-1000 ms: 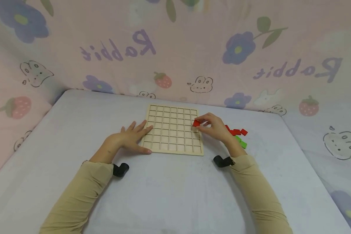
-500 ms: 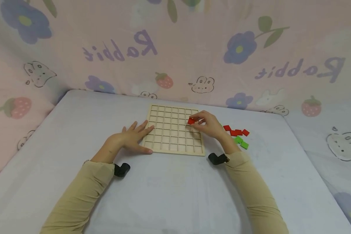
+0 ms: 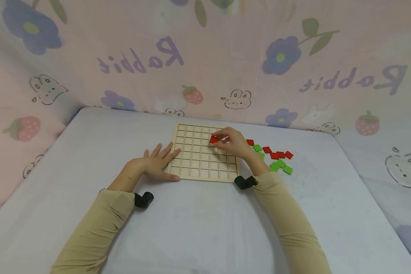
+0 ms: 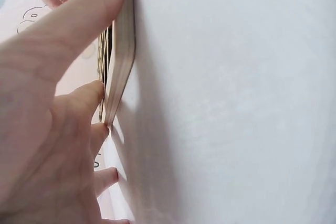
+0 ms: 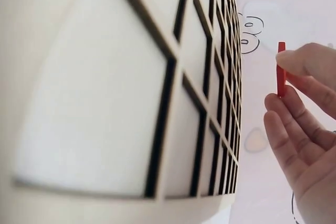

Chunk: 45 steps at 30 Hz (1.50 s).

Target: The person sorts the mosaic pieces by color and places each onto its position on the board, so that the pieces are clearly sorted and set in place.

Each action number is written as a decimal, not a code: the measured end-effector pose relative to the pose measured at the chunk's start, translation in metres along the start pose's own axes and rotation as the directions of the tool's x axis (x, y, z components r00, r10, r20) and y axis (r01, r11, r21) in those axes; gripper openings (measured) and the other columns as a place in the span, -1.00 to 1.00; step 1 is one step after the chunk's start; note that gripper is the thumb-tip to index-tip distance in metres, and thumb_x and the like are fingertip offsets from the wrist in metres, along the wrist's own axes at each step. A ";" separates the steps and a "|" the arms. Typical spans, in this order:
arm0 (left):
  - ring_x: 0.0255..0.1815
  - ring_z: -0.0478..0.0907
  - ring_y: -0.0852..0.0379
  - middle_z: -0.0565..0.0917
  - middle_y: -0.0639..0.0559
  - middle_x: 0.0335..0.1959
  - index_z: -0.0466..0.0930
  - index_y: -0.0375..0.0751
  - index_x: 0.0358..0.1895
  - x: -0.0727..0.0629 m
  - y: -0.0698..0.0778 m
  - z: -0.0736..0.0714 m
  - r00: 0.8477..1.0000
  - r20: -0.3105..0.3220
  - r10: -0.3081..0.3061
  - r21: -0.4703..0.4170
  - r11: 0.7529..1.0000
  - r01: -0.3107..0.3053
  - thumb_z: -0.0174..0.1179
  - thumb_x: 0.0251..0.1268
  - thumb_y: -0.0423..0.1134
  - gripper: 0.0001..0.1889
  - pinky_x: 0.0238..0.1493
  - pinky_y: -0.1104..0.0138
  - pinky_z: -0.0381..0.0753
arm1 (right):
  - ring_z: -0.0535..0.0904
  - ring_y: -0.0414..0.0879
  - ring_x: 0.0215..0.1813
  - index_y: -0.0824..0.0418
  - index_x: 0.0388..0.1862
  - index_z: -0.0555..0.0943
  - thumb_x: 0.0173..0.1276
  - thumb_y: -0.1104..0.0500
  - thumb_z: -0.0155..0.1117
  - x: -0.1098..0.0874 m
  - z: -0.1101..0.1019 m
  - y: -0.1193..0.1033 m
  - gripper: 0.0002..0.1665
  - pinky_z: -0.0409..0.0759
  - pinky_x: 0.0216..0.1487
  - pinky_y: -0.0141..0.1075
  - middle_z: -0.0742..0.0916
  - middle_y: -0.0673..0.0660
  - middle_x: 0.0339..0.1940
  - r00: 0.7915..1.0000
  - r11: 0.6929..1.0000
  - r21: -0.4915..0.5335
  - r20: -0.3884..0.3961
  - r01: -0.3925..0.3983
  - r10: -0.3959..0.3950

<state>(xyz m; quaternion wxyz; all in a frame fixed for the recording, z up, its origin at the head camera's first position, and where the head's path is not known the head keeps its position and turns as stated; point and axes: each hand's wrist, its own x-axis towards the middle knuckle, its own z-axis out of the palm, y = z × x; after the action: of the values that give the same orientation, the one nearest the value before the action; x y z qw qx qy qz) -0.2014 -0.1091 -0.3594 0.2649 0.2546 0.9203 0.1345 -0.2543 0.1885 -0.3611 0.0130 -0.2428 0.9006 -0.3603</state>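
Observation:
A square wooden grid board point(image 3: 198, 163) lies on the white table. My left hand point(image 3: 156, 163) rests with spread, straight fingers at the board's left edge; in the left wrist view its thumb point(image 4: 73, 27) lies along the board's side point(image 4: 122, 59). Between thumb and fingers my right hand point(image 3: 235, 144) pinches a small red square tile point(image 3: 214, 139) over the upper right part of the board. From the right wrist view, the red tile point(image 5: 281, 69) is seen edge-on, apart from the grid point(image 5: 173, 77).
Several loose red tiles point(image 3: 274, 155) and green tiles point(image 3: 287, 169) lie on the table point(image 3: 191, 220) right of the board, some partly behind the right arm. A patterned cloth point(image 3: 205, 57) hangs behind the table's far edge.
My right hand has moved left over the board with the red tile, from its right edge inward. More loose tiles now show beside the arm. The left hand has stayed put.

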 end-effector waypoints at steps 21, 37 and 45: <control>0.51 -0.63 -0.29 -0.56 -0.06 0.54 -0.43 0.12 0.55 0.016 -0.018 0.011 0.999 0.023 -0.031 0.014 0.999 0.030 0.05 0.11 0.47 0.12 0.29 -0.42 -0.45 | 0.60 0.02 -0.03 0.28 0.06 0.63 0.25 0.22 0.36 0.027 0.022 -0.008 -0.61 0.61 0.04 -0.18 0.64 0.20 -0.07 0.996 0.997 0.036 0.049 -0.070 0.068; 0.49 -0.64 -0.32 -0.58 -0.09 0.53 -0.44 0.06 0.55 0.006 -0.003 -0.002 0.996 0.067 -0.056 0.011 0.998 0.056 0.08 0.22 0.35 0.07 0.29 -0.42 -0.46 | 0.61 0.05 -0.01 0.28 0.10 0.62 0.27 0.24 0.32 0.043 0.035 -0.022 -0.60 0.59 0.07 -0.20 0.67 0.21 -0.08 0.992 0.997 0.009 0.096 -0.083 0.082; 0.50 -0.63 -0.33 -0.57 -0.11 0.54 -0.44 0.07 0.55 0.004 -0.001 -0.003 0.996 0.071 -0.054 0.016 0.998 0.053 0.06 0.22 0.36 0.06 0.29 -0.42 -0.45 | 0.60 0.03 0.01 0.26 0.10 0.62 0.29 0.23 0.29 0.051 0.043 -0.028 -0.61 0.58 0.05 -0.18 0.67 0.19 -0.05 0.988 0.995 -0.004 0.121 -0.098 0.098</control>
<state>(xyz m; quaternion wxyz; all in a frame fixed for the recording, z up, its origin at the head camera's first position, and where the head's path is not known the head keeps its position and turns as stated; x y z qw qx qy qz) -0.2066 -0.1077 -0.3593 0.2992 0.2363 0.9176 0.1120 -0.2785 0.1205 -0.3668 0.0857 -0.2197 0.9086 -0.3449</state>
